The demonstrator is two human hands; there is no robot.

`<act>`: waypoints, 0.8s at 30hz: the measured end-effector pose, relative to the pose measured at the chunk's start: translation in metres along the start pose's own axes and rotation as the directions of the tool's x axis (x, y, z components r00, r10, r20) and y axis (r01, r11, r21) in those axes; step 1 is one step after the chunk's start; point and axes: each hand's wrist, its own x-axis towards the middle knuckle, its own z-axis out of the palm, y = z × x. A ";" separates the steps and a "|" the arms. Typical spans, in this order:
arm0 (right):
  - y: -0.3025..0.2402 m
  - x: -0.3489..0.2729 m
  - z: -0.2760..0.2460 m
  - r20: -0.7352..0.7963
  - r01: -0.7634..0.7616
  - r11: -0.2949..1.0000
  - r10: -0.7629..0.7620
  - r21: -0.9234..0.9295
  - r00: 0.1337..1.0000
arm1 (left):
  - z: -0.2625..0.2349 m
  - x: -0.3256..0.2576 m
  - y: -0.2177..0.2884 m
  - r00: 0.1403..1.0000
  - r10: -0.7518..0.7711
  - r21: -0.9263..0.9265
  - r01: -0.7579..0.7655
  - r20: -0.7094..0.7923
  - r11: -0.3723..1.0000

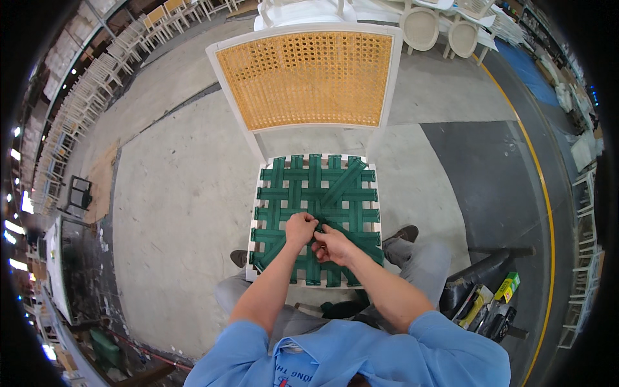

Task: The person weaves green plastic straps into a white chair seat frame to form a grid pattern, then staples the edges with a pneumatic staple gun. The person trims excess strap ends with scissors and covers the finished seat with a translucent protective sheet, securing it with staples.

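Note:
A white chair frame with a woven cane back (306, 80) stands in front of me, its seat criss-crossed with green webbing (314, 177). One diagonal strap (345, 182) runs from the far right corner toward the middle of the seat. There my left hand (300, 230) pinches green strapping, its fingertips close together. Right beside it, my right hand (332, 246) has thumb and fingers closed on the same webbing. The exact piece between the fingertips is too small to make out.
My legs straddle the chair's near side. On the right, a dark padded seat (477, 277) holds a yellow-green box (507, 287) and tools. Rows of white chairs (84, 103) line the left; more chair parts (419, 29) lie at the back right. A yellow floor line (547, 193) curves along the right.

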 end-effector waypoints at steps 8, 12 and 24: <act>-0.004 0.064 0.015 0.069 -0.074 0.642 0.033 0.763 0.997 | -0.025 0.064 0.016 0.920 -0.237 0.133 0.204 0.312 0.970; -0.009 0.072 0.017 0.130 -0.157 0.561 0.087 0.813 0.988 | -0.034 0.091 0.022 0.739 -0.420 0.319 0.287 0.526 0.903; -0.020 0.047 -0.005 0.135 -0.112 0.704 0.024 0.701 0.991 | -0.010 0.071 0.047 0.962 -0.203 0.204 0.166 0.180 0.965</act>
